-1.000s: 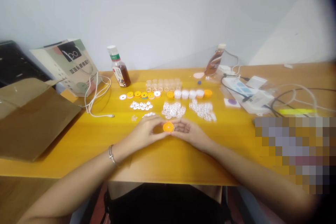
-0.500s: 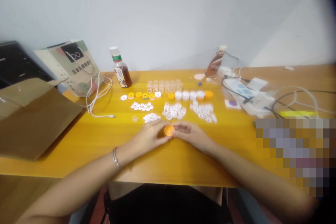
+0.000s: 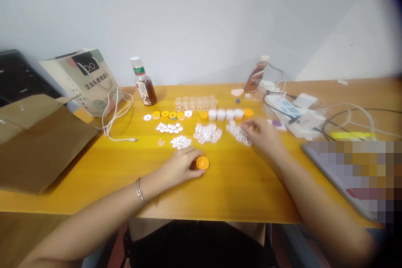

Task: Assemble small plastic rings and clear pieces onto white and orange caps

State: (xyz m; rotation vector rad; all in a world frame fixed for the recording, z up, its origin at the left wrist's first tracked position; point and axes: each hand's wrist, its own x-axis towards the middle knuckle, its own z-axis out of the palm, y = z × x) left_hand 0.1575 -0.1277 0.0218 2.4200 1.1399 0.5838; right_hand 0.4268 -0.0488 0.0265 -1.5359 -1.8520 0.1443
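My left hand (image 3: 184,163) grips a round orange cap (image 3: 202,163) between thumb and fingers, its hollow side facing up. Blurred by motion, my right hand (image 3: 262,134) hovers at the right edge of a pile of flat white openwork discs (image 3: 238,133); what its fingers hold, if anything, cannot be made out. A second pile of whitish openwork pieces (image 3: 207,133) lies beyond the orange cap. Small white round pieces (image 3: 181,142) are heaped just past my left fingers, with white pieces with stems (image 3: 169,127) behind them.
Clear cups (image 3: 196,103) stand in rows behind yellow and white rings (image 3: 165,114) and white caps (image 3: 221,114). Two drink bottles (image 3: 146,88) (image 3: 256,75) stand farther back. A cardboard box (image 3: 63,146) and white cable (image 3: 109,123) lie left; a power strip (image 3: 285,109) lies right.
My right hand has let go of the orange cap and moved right and away from me to the disc pile. My left hand still holds the cap, slightly lower in view.
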